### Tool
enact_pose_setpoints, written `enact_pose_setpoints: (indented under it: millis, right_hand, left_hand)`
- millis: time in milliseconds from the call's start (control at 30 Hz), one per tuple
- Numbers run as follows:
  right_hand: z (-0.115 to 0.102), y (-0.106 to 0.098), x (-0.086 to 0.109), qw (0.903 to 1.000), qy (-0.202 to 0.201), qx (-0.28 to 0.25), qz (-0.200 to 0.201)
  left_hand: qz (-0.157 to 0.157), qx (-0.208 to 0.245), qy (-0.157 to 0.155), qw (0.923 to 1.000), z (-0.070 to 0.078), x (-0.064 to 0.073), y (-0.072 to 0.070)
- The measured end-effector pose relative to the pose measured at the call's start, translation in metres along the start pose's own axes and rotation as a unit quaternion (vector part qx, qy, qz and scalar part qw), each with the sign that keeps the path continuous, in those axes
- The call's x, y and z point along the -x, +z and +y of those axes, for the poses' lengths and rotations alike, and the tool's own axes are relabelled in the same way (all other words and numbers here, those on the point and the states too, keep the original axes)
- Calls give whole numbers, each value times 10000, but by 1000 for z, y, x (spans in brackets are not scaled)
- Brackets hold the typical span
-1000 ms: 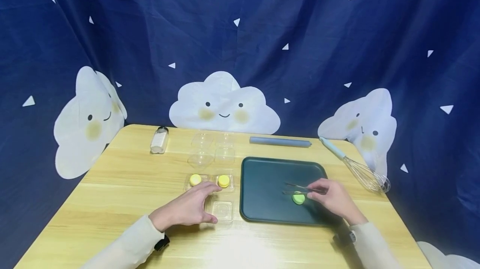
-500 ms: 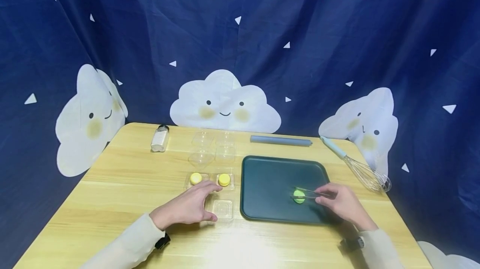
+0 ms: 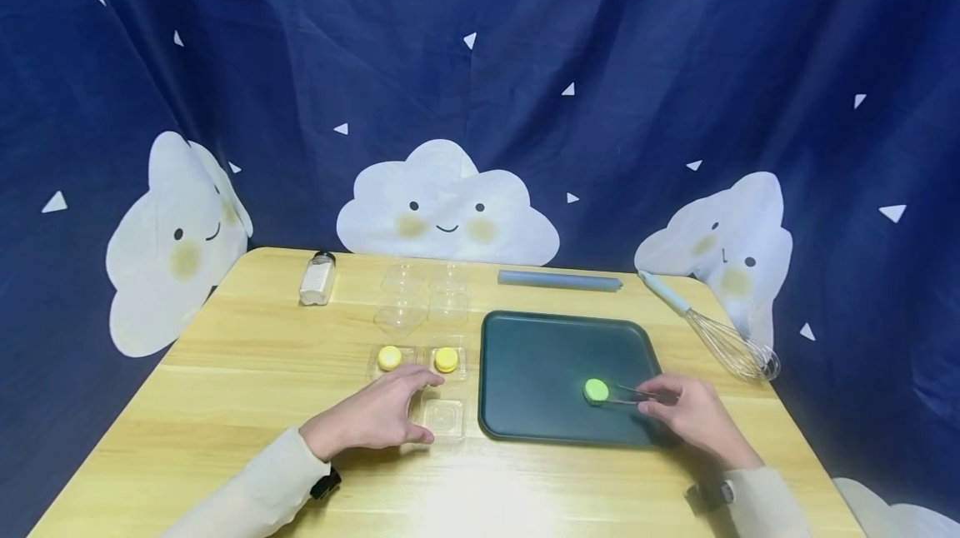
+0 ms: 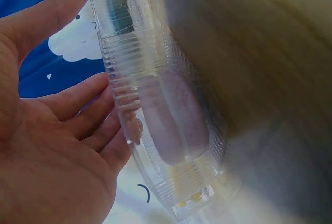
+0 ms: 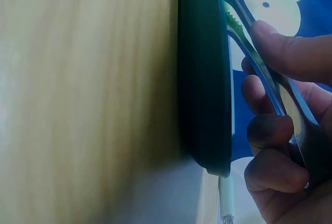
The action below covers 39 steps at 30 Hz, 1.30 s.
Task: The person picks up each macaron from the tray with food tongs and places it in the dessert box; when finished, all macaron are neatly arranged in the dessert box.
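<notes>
My right hand holds metal tongs with serrated tips, thumb on one arm and fingers on the other. The tongs' parted tips stand at the right side of a green macaron on the dark green tray. My left hand spreads its thumb and fingers at the left side of a clear plastic box, its fingers straight. Through the box's ridged wall, the left wrist view shows a pale pinkish macaron; the hand hides it in the head view. Yellow macarons occupy the two far compartments.
Behind the box stands its clear lid. A shaker jar is at the back left. Beyond the tray lies a grey-blue rod, and a whisk lies at the right edge. A patterned curtain hangs behind the table.
My right hand and the tongs have drawn back to the right, their tips moving from over the green macaron to its right side. The macaron and my left hand have stayed in place.
</notes>
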State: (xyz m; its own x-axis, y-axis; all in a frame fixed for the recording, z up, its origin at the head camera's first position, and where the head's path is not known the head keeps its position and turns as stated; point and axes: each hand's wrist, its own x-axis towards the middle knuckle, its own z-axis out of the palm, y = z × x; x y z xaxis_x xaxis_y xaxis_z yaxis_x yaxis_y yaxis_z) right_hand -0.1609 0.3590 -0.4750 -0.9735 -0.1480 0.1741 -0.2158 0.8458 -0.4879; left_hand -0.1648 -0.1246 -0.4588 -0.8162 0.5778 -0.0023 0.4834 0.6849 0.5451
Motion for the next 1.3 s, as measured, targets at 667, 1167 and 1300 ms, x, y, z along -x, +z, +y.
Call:
enact_pose_setpoints:
  millis: [667,1167,1300]
  right_hand:
    - [1,4,-1,9999,38,131,99]
    - [-2,7,-2,9985,23,344,420]
    - [-3,9,-3,9984,15,283,482]
  left_hand:
    - [61,88,3,9999,-2,0,1]
    - [336,118,116,9993,-6,-1,5]
    - [333,134,111,9993,-8,-1,5]
